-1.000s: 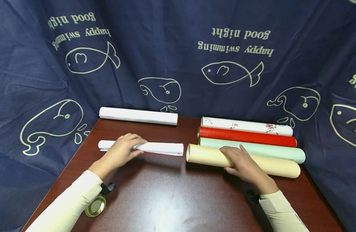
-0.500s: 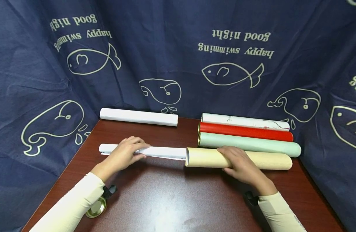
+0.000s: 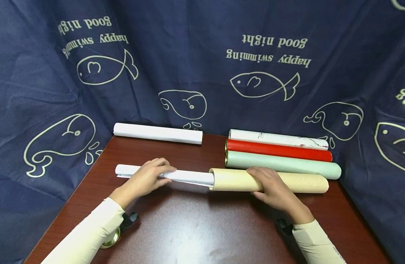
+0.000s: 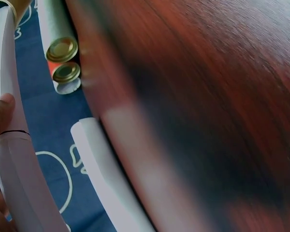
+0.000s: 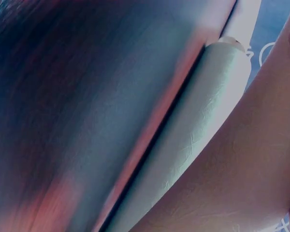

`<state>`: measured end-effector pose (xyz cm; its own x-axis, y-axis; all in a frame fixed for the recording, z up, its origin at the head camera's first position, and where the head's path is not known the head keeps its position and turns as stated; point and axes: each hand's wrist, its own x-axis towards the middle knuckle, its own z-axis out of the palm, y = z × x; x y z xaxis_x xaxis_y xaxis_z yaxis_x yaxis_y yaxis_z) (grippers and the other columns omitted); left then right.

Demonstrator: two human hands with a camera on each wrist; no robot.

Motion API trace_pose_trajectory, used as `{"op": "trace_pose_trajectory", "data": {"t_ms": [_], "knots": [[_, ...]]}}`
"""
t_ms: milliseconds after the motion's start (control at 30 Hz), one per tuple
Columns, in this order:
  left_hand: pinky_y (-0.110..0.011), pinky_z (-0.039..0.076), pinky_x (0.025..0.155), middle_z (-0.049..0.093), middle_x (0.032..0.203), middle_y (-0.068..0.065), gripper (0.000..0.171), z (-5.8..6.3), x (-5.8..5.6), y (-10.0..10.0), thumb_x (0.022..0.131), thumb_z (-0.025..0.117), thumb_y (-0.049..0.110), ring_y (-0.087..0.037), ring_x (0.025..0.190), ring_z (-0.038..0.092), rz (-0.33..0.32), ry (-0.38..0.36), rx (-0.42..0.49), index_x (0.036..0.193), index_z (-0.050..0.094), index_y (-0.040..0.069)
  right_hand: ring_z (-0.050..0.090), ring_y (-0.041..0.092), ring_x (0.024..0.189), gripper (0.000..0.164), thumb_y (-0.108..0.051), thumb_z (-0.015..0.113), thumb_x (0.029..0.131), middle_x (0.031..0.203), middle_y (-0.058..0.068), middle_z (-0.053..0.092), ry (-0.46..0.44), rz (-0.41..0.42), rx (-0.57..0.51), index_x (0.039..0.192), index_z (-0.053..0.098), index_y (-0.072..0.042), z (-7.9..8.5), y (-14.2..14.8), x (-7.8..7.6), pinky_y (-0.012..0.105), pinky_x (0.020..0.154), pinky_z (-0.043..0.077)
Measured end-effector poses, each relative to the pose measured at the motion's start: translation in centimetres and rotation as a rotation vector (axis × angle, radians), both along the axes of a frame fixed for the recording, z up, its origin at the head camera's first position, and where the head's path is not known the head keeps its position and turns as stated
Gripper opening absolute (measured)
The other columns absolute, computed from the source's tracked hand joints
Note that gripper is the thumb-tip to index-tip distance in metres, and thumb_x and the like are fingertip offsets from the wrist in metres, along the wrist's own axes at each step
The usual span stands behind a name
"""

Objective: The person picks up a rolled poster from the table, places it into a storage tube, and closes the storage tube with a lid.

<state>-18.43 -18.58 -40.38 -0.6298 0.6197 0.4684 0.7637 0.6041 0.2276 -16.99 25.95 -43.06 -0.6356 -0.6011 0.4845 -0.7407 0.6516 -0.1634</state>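
In the head view, my left hand (image 3: 153, 176) grips a white paper roll (image 3: 192, 177) around its middle. A thin dark band (image 4: 14, 131) circles the roll in the left wrist view, with my thumb beside it. My right hand (image 3: 272, 186) holds a cream cardboard tube (image 3: 230, 179) from above, fingers behind and thumb in front. The tube lies sideways, its open mouth facing left. The roll's right end sits just within that mouth, and most of its length is outside. The tube's inside is hidden.
Behind the cream tube lie a mint green tube (image 3: 281, 165), a red tube (image 3: 278, 149) and a white flowered tube (image 3: 278, 139). Another white paper roll (image 3: 157, 133) lies at the back left. A gold lid (image 3: 114, 238) is partly under my left forearm. Blue curtain (image 3: 189, 55) surrounds the table.
The cream tube has swung level and come into line with the paper roll. My left hand has moved slightly right, bringing the roll's end into the tube's mouth. Both grips stay the same.
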Motion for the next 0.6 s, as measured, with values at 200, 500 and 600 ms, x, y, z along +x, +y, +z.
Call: {"op": "trace_pose_trajectory", "data": {"t_ms": [200,500,600], "knots": [[-0.041,0.048,0.078,0.062,0.102,0.002,0.037,0.0,0.0,1.4,0.079,0.085,0.016,-0.015,0.091,0.059,-0.014,-0.005,-0.015,0.115,0.074,0.016,0.056,0.030,0.114,0.076,-0.008,0.088,0.061,0.125,0.009,0.061,0.003,0.006,-0.008,0.130,0.058,-0.007,-0.2,-0.4,0.3,0.048,0.098,0.036],[-0.041,0.049,0.081,0.064,0.104,0.002,0.037,0.3,-0.1,3.5,0.081,0.084,0.018,-0.016,0.096,0.060,-0.018,-0.014,-0.014,0.117,0.073,0.016,0.056,0.031,0.115,0.075,-0.008,0.088,0.060,0.125,0.010,0.062,0.021,0.000,-0.034,0.128,0.059,-0.006,-0.2,-0.7,0.2,0.048,0.098,0.037],[-0.041,0.049,0.081,0.064,0.104,0.002,0.036,0.1,-0.1,4.1,0.082,0.083,0.020,-0.016,0.096,0.060,-0.018,-0.012,-0.013,0.117,0.073,0.015,0.056,0.030,0.115,0.074,-0.009,0.088,0.059,0.125,0.010,0.062,0.024,-0.003,-0.038,0.128,0.060,-0.006,-0.3,-0.8,0.2,0.048,0.098,0.037]]}}
